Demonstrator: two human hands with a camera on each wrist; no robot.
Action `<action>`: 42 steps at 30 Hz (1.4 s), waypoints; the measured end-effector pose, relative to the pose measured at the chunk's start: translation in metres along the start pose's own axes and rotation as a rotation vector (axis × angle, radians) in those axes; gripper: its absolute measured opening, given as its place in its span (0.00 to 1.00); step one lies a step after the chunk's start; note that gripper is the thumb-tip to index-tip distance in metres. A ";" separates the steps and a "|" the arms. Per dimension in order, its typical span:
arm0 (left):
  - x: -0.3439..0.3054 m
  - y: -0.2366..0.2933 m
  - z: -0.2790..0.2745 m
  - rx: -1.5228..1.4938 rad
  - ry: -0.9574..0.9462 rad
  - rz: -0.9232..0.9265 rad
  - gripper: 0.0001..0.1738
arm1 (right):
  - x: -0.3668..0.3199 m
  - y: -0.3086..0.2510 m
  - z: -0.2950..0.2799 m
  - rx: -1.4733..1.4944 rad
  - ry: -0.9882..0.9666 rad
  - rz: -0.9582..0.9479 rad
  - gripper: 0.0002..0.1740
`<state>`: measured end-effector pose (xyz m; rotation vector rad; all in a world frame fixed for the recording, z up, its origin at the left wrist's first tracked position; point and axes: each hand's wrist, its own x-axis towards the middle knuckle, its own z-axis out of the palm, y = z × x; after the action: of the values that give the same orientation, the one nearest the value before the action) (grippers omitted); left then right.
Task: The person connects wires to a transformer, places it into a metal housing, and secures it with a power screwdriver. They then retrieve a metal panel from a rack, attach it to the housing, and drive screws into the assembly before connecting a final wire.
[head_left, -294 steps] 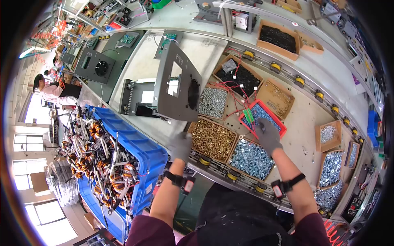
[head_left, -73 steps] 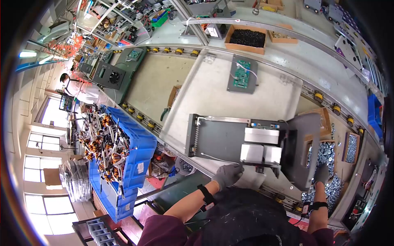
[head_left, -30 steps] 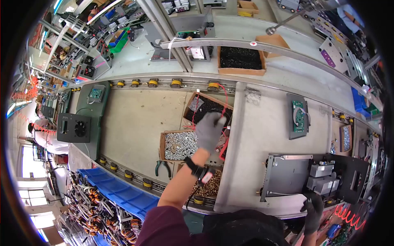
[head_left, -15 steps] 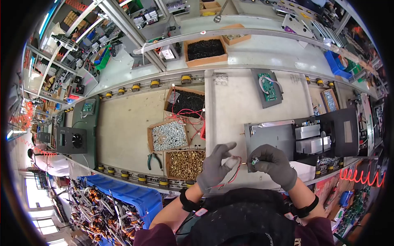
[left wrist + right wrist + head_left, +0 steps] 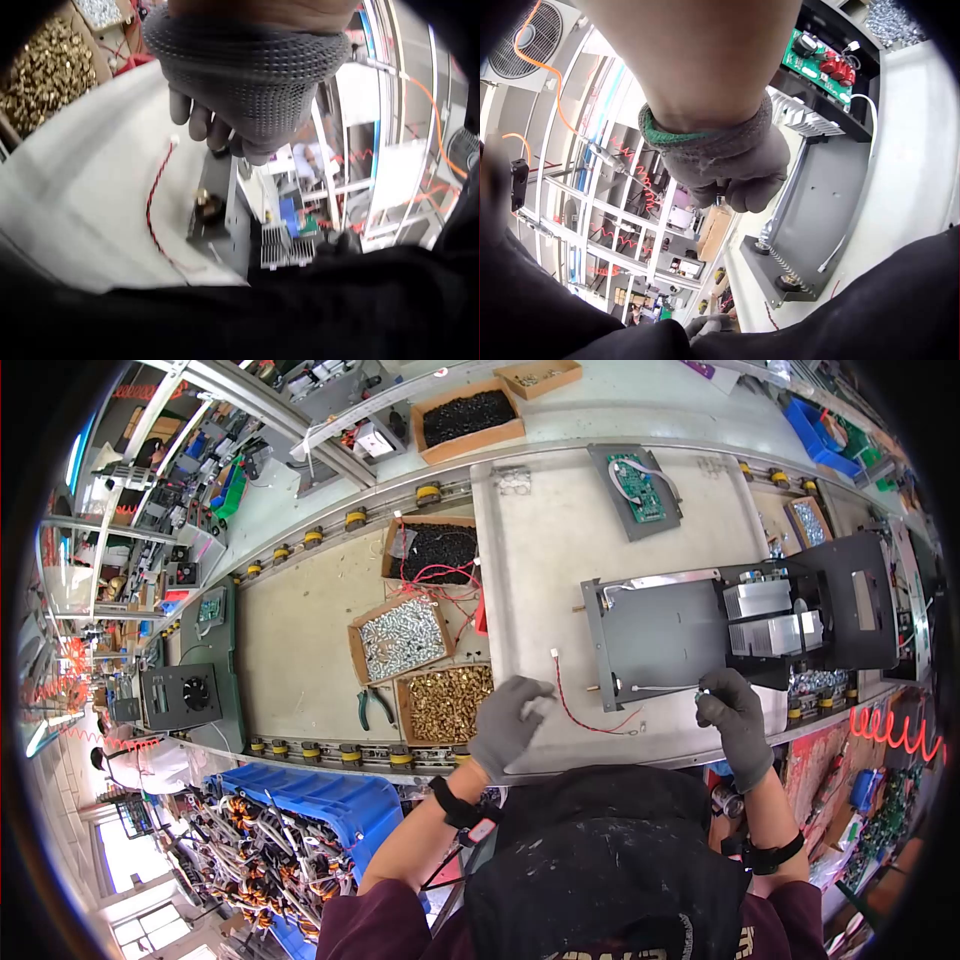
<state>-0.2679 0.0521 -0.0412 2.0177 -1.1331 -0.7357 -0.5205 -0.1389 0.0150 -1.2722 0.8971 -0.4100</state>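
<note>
Pallet (image 5: 520, 560), red wire (image 5: 564, 698) now loose

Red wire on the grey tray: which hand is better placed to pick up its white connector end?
Left. The left hand is right beside the white connector of the red wire; the right hand is farther off, curled at the near edge of the metal chassis.

We record: thin red wire (image 5: 572, 710), white plug at one end, lying curved on the pale tray (image 5: 540, 560); beside it grey metal chassis (image 5: 655, 635), flat, white lead (image 5: 660, 688) along its near edge.
</note>
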 end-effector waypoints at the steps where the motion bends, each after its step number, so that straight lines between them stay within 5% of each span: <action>1: -0.004 0.007 0.009 0.139 -0.083 0.154 0.11 | -0.004 0.003 -0.004 -0.018 0.021 0.019 0.11; 3: -0.011 0.002 0.048 0.181 -0.165 0.437 0.16 | -0.012 0.005 -0.009 -0.039 0.053 0.040 0.11; 6: -0.017 0.007 0.097 0.364 -0.316 0.629 0.17 | -0.023 0.008 -0.012 -0.048 0.110 0.084 0.10; 7: -0.015 0.006 0.108 0.353 -0.330 0.638 0.17 | -0.027 0.011 -0.013 -0.050 0.128 0.092 0.10; 9: -0.008 0.003 0.127 0.784 -0.334 0.599 0.15 | -0.035 0.017 -0.015 -0.042 0.124 0.105 0.11; 13: -0.002 0.008 0.131 0.768 -0.457 0.468 0.11 | -0.050 0.021 -0.014 0.014 0.085 0.142 0.14; 15: -0.009 0.009 0.129 0.660 -0.308 0.524 0.09 | -0.053 0.028 -0.012 0.003 0.080 0.137 0.14; 17: -0.018 0.039 0.113 0.230 -0.318 0.176 0.08 | -0.053 0.031 -0.008 -0.247 -0.007 -0.006 0.15; 24: -0.030 0.079 0.065 -0.002 -0.235 0.213 0.08 | -0.037 -0.005 0.028 -0.627 -0.261 -0.296 0.15; 27: -0.031 0.083 0.051 -0.199 -0.245 0.068 0.10 | -0.033 -0.011 0.038 -0.727 -0.343 -0.442 0.16; 29: -0.027 0.081 0.044 -0.457 -0.489 -0.286 0.11 | -0.030 -0.016 0.043 -0.773 -0.375 -0.518 0.16; 32: -0.028 0.077 0.032 -0.901 -0.558 -0.463 0.14 | -0.027 -0.028 0.049 -0.861 -0.441 -0.632 0.18; 42: -0.045 0.120 0.029 -1.135 -0.461 -0.563 0.13 | -0.014 -0.045 0.028 -0.813 -0.676 -0.666 0.17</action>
<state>-0.3677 0.0379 0.0426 1.1486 -0.1540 -1.7033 -0.4982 -0.1234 0.0625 -2.2833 -0.0027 -0.0802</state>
